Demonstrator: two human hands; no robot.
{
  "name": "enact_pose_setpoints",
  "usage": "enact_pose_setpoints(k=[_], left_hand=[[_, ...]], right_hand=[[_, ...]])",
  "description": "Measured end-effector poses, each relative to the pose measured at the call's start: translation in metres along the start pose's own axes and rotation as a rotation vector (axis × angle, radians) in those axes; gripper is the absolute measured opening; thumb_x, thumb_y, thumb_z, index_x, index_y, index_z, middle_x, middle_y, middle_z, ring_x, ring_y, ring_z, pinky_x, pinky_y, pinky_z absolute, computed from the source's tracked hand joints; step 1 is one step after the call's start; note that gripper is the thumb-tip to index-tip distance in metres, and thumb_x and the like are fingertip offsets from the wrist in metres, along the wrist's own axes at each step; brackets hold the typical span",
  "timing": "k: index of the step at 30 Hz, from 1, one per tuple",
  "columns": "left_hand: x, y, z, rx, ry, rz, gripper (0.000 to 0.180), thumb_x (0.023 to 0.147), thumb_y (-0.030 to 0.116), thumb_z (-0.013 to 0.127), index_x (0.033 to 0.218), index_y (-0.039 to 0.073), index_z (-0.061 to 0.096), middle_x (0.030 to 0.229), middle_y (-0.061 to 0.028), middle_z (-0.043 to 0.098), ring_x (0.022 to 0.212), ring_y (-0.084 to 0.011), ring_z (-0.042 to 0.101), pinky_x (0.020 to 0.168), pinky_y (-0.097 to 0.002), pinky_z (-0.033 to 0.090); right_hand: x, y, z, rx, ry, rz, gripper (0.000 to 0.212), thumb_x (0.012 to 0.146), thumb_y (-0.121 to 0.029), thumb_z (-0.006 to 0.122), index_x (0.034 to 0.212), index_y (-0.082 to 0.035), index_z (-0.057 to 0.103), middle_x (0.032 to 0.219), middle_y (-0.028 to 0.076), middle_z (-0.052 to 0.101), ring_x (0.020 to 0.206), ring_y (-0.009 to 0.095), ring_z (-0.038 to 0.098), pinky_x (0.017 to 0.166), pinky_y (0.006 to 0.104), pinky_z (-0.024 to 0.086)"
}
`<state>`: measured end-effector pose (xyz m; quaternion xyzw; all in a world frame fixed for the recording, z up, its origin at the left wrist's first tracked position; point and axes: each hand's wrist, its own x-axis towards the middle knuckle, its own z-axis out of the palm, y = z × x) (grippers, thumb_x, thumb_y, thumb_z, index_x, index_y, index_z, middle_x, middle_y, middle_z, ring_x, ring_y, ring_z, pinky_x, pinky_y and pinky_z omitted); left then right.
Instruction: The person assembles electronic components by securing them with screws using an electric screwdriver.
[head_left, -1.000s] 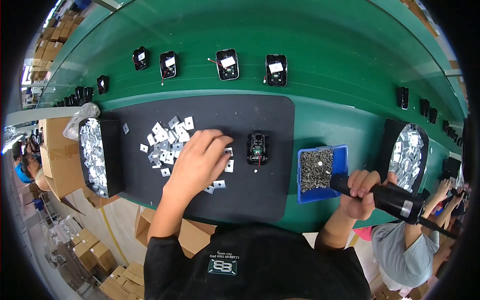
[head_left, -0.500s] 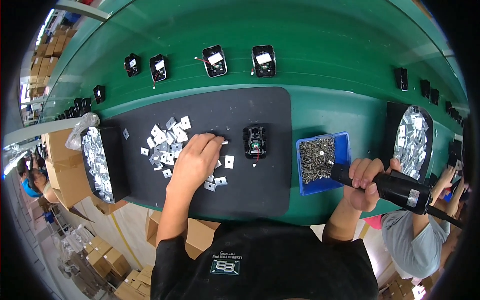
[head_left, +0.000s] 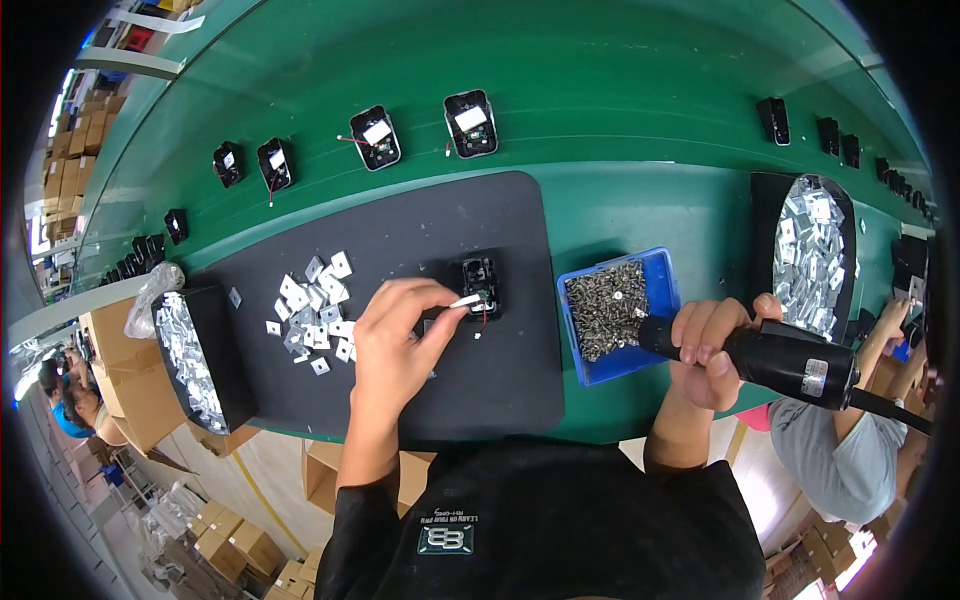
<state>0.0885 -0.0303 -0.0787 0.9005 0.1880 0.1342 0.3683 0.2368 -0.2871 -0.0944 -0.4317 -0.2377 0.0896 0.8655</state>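
Observation:
My left hand (head_left: 400,335) pinches a small metal plate (head_left: 466,301) between thumb and fingertips. It holds the plate at the near left edge of a black plastic housing (head_left: 481,272) with a circuit board and a short red wire, which lies on the dark mat (head_left: 500,380). My right hand (head_left: 712,345) is wrapped round a black electric screwdriver (head_left: 790,365) with a cord. The tool's front end hangs over the right side of a blue tray (head_left: 625,372) full of small screws (head_left: 605,310). Loose square metal plates (head_left: 315,300) with holes lie scattered left of my left hand.
Black bins of metal plates stand at the left (head_left: 235,350) and right (head_left: 762,230). Beyond the mat, several black housings (head_left: 470,125) with white blocks and wires sit along the green surface (head_left: 600,90). A co-worker in a grey shirt (head_left: 835,465) is at the right.
My left hand has moved right from the loose plates to the black housing, carrying a plate. My right hand keeps hold of the screwdriver near the tray. The whole view has shifted slightly.

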Motion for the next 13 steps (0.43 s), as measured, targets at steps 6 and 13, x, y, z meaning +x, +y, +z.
enact_pose_setpoints(k=[6, 13], left_hand=[[0.008, -0.004, 0.022, 0.050, 0.016, 0.022, 0.018, 0.070, -0.002, 0.079, 0.084, 0.001, 0.070, 0.107, -0.0110, 0.066, 0.098, -0.0258, 0.065, 0.084, -0.0341, 0.051], [0.013, 0.003, 0.034, 0.021, -0.023, -0.227, 0.032, 0.078, 0.002, 0.076, 0.106, 0.004, 0.061, 0.112, -0.0145, 0.068, 0.099, -0.0270, 0.067, 0.086, -0.0358, 0.052]], right_hand=[[-0.001, -0.002, 0.002, 0.011, 0.021, 0.014, 0.063, 0.080, -0.006, 0.070, 0.131, -0.010, 0.033, 0.067, 0.003, 0.050, 0.056, 0.016, 0.052, 0.058, 0.0319, 0.046], [-0.001, -0.003, 0.000, 0.010, -0.008, 0.019, 0.063, 0.080, -0.008, 0.071, 0.130, -0.010, 0.033, 0.068, 0.003, 0.051, 0.057, 0.017, 0.054, 0.060, 0.0334, 0.047]])
